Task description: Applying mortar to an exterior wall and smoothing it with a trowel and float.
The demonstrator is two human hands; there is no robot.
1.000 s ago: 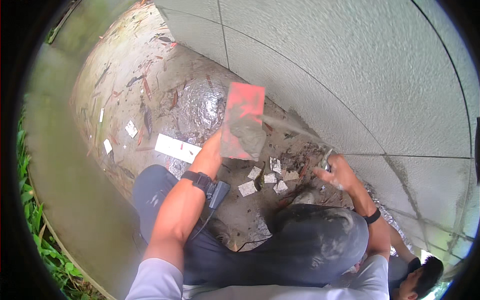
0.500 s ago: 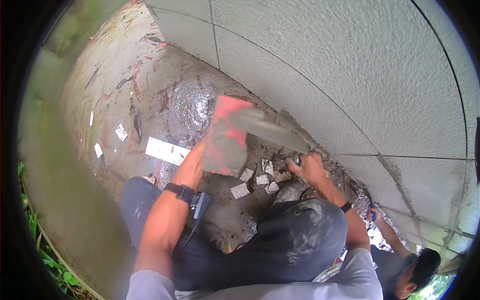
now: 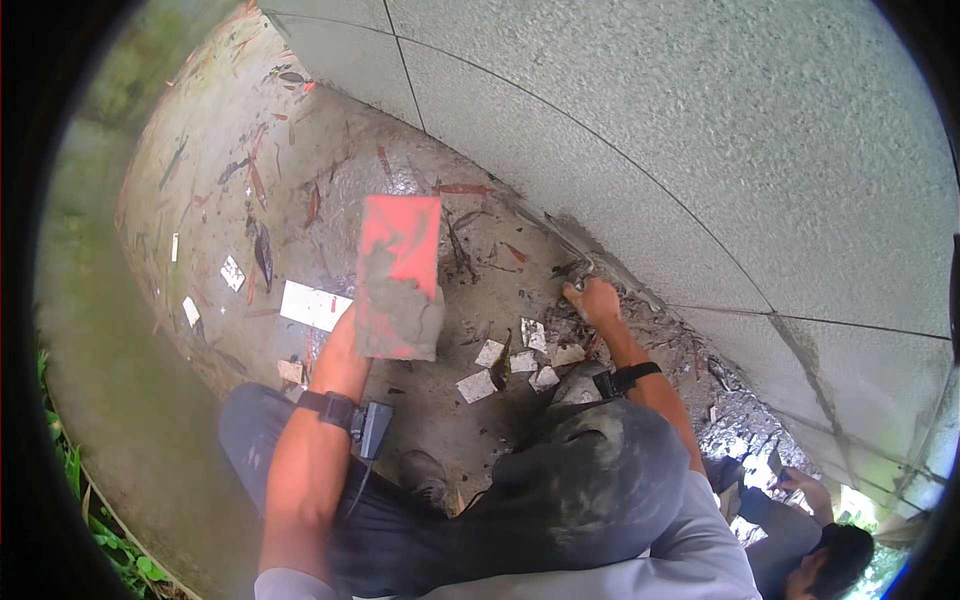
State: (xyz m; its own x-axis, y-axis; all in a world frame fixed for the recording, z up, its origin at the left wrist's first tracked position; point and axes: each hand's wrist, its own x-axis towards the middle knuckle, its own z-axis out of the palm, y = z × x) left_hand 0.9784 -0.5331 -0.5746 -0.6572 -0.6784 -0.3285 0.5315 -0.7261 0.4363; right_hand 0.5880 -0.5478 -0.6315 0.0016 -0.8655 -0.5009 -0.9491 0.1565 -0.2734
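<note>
My left hand (image 3: 346, 338) holds up a red rectangular mortar board (image 3: 408, 235), and the fingers are hidden beneath it. Grey wet mortar (image 3: 400, 318) is heaped on the board's near half and smeared over the rest. Low by the wall, my right hand (image 3: 597, 301) is closed around the handle of a trowel (image 3: 572, 245). The trowel's blade shows nearly edge-on, lying along the foot of the textured grey wall (image 3: 640, 130); whether it touches the wall I cannot tell.
Several small tile pieces (image 3: 476, 386) lie on the muddy ground between my hands. A longer white strip (image 3: 312, 305) lies beside my left forearm. Dry leaves (image 3: 262, 250) are scattered around. A co-worker (image 3: 800, 530) crouches at the lower right by the wall.
The trowel has swung away from the mortar board to the wall's foot. The board has shifted left and looks more upright. My right hand has moved slightly up and left.
</note>
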